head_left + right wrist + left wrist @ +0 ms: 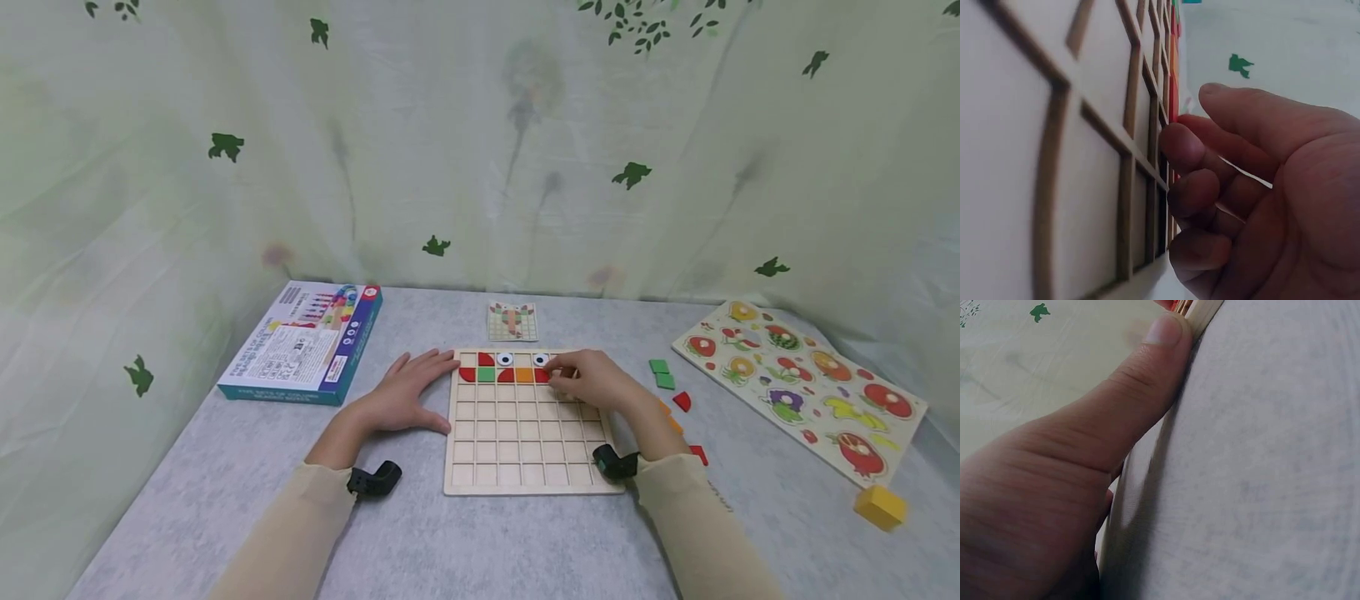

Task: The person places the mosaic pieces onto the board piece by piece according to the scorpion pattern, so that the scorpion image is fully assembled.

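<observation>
A wooden grid board (525, 477) lies in front of me, its upper rows partly filled with red, green and orange tiles and two eye tiles. My left hand (405, 393) rests at the board's left edge, fingers spread; in the left wrist view the thumb (1141, 369) touches that edge. Over the upper right of the grid is my right hand (597, 382), its fingertips at a red tile (541, 377). The right wrist view shows its fingers (1184, 147) bent against the board and the thumb apart from them, with no piece visible between.
Behind the board lies a pattern card (512, 322). Loose green tiles (660, 367), a red quarter-round (682, 402) and orange pieces (675, 423) lie right of it. A fruit puzzle board (806, 383) and yellow block (880, 507) are farther right; a box (300, 346) sits left.
</observation>
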The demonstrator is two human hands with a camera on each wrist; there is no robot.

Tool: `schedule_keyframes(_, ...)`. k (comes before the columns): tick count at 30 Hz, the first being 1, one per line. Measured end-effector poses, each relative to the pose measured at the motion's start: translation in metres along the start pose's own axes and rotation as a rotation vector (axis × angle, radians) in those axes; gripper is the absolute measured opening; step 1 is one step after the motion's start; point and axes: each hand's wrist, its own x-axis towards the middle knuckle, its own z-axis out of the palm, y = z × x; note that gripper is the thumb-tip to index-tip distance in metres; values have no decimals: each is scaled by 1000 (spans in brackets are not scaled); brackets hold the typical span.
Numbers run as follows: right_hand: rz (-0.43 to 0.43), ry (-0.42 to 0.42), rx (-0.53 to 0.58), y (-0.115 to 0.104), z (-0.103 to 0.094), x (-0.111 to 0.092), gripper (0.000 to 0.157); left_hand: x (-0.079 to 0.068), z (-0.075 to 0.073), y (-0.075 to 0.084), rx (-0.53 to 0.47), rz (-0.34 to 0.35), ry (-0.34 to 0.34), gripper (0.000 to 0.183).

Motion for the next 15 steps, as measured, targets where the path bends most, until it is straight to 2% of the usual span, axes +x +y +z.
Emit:
schedule_keyframes(5, 34, -12, 37, 4, -9, -4, 32, -1, 0, 2, -7, 5, 6, 107)
schedule_keyframes(11, 55, 94, 38, 17, -27, -12, 30, -1, 1, 0, -6, -5, 0, 108)
schedule_keyframes(15, 139, 174, 46, 30, -38, -18, 33, 0, 2, 0, -4, -3, 3, 108)
